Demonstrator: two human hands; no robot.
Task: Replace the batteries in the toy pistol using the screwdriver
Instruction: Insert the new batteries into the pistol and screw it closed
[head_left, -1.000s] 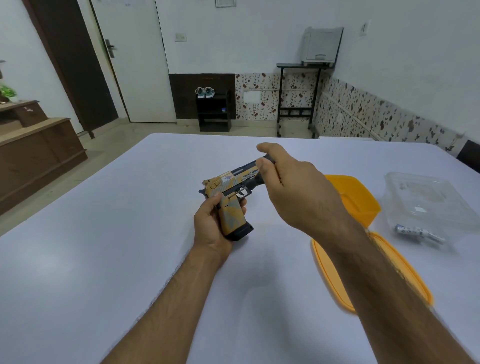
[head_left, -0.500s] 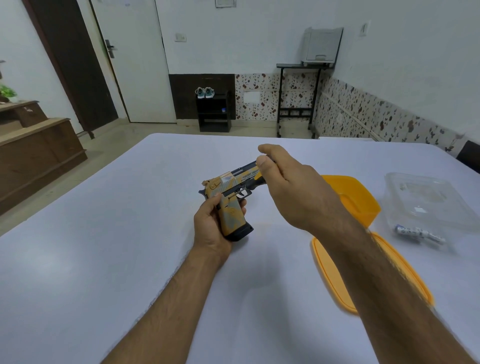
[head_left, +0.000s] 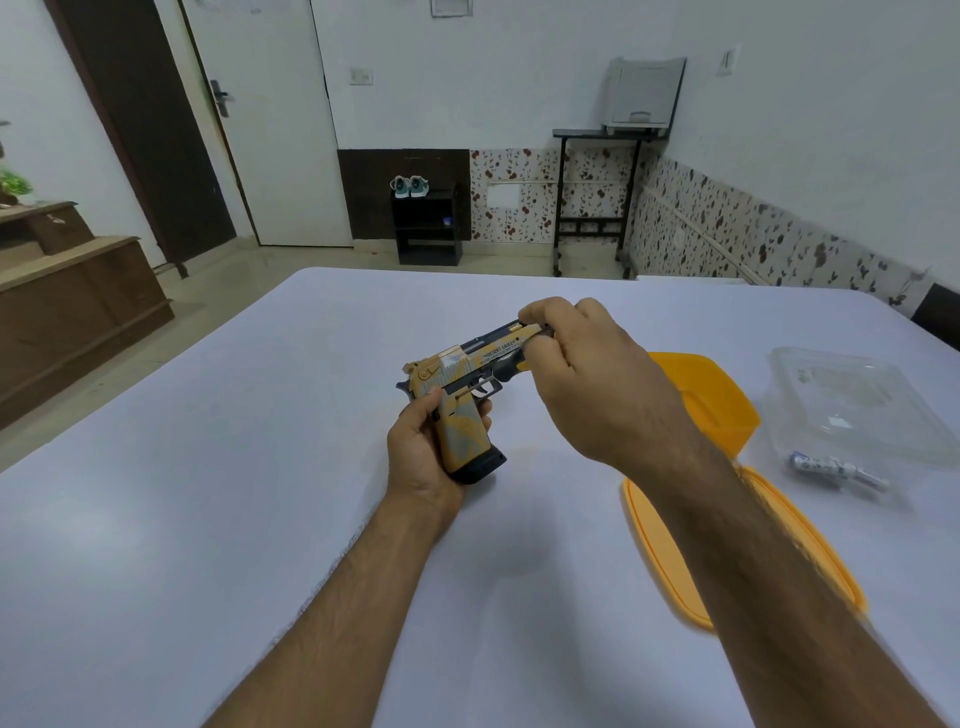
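Mid-frame above the white table (head_left: 208, 519), the left hand (head_left: 426, 457) wraps the grip of the toy pistol (head_left: 462, 384), whose long axis runs up toward the right. The right hand (head_left: 576, 374) is at the muzzle end, fingers (head_left: 545, 312) curled on the slide. Batteries (head_left: 836, 467) lie at right, nearer that hand; no screwdriver is discernible.

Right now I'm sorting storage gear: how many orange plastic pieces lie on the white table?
2: the orange plastic container sits right of the toy pistol, behind the right hand; the flat orange lid lies nearer, partly hidden under the right forearm.
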